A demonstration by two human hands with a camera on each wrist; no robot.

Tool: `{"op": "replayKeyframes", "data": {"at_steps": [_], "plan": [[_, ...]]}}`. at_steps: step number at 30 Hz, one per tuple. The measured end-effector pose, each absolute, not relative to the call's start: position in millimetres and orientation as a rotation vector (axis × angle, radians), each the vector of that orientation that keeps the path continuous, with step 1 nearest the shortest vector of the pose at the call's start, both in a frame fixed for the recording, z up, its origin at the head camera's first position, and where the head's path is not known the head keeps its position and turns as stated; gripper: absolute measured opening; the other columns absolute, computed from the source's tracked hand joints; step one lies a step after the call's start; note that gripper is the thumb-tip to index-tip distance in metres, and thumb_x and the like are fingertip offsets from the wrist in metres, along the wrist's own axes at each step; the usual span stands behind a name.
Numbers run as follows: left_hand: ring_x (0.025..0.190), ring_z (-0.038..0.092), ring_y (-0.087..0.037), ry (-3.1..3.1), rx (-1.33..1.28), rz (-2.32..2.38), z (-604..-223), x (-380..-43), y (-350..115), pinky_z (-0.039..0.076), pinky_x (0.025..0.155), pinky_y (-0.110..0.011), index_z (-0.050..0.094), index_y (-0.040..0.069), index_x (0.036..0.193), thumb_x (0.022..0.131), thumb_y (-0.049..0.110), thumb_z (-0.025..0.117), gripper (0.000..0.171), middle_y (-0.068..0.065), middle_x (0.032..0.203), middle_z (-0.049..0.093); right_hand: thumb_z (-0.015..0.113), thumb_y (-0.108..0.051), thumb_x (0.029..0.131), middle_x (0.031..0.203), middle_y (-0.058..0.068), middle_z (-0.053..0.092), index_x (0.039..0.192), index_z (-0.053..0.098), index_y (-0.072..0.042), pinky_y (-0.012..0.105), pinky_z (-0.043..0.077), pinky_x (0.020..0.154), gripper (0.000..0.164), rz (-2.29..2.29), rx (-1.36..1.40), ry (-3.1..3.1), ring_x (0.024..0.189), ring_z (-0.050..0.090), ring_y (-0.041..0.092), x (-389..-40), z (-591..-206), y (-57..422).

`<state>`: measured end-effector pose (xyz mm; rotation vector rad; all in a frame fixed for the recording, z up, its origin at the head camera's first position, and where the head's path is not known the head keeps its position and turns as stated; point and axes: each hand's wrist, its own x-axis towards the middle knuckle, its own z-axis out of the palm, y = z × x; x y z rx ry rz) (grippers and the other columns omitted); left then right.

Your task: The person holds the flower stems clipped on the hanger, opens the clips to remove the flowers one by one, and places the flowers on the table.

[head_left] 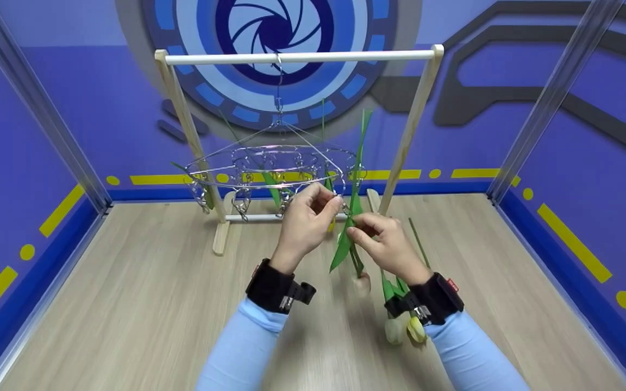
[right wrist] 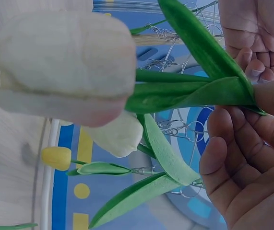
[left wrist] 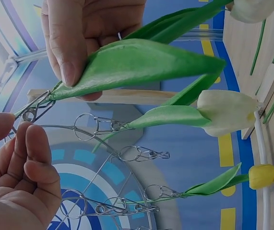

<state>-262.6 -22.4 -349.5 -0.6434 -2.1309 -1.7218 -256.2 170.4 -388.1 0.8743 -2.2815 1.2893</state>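
My left hand (head_left: 307,217) pinches a wire clip (left wrist: 31,112) at the right rim of a round metal clip hanger (head_left: 269,184), between thumb and fingers. My right hand (head_left: 386,241) grips an artificial tulip (right wrist: 65,67) by its stem and leaf base, just beside that clip. The tulip hangs head down, its whitish-pink bloom below the hand and its green stem rising past the ring. In the left wrist view, the clip's tip meets the stem beside the right fingertips; whether it bites cannot be told.
The hanger hooks over the white bar (head_left: 302,57) of a wooden rack. A white tulip (left wrist: 228,112) and a yellow tulip (left wrist: 263,177) hang from other clips. Tulips with a white bloom (head_left: 393,331) and a yellowish bloom (head_left: 416,330) lie on the table by the right wrist.
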Motion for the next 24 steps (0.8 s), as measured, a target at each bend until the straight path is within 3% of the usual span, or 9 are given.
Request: {"op": "replayKeyframes", "data": {"at_steps": [24], "plan": [[0.069,0.052,-0.012,-2.127,-0.628,-1.716,-348.8,-262.1,-20.4,0.041,0.063,-0.023,0.065,0.003,0.092,0.099,0.012,0.068,0.012,-0.004,0.08,0.062,0.068,-0.004,0.098,0.081,0.002,0.064,0.1,0.073,-0.001,0.023,0.046,0.064,0.006,1.296,0.863,-2.326,0.069,0.053,0.009,-253.6,-387.8,173.8]]}}
